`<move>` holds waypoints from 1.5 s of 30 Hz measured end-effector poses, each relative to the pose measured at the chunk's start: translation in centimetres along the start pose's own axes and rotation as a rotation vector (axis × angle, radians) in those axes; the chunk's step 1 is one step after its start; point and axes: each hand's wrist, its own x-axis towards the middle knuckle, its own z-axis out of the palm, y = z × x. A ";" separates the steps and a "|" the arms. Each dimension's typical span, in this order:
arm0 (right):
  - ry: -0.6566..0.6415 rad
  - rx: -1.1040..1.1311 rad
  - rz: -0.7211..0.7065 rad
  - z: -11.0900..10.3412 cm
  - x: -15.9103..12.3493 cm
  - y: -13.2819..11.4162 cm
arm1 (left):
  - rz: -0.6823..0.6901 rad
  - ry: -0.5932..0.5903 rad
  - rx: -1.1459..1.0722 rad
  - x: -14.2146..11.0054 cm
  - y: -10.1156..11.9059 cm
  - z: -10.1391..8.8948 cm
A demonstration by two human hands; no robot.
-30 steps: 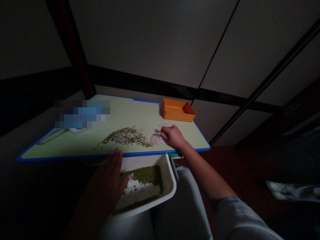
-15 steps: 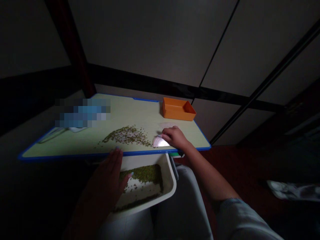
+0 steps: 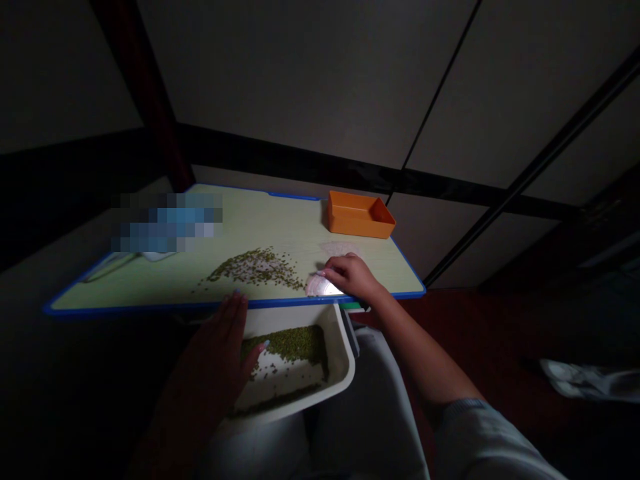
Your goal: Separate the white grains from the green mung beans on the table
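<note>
While the left hand (image 3: 225,343) is straight, the right hand (image 3: 351,275) curls.

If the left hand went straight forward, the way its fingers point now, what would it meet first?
Most likely the left hand would meet the scattered green pieces on the table. Its fingertips overlap the blue edge in the picture; whether they clear it is hard to judge.

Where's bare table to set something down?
Widest: back middle of the table, behind the grains, between the blurred patch and orange box. Smaller: left of the grains, along the front rim. Crowded: front middle, with the left hand at that rim and right hand beside the grains.
</note>
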 end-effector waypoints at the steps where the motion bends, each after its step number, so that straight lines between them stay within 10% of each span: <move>1: -0.004 0.002 0.001 0.0 0.0 0.0 | 0.000 -0.004 -0.001 0.0 0.0 0.0; 28: 0.066 0.326 0.183 0.2 -1.1 0.1 | 0.012 -0.031 0.003 0.2 0.1 -0.8; 45: 0.111 -0.053 0.182 0.4 -1.0 -1.9 | -0.003 -0.042 -0.023 0.2 0.2 -0.7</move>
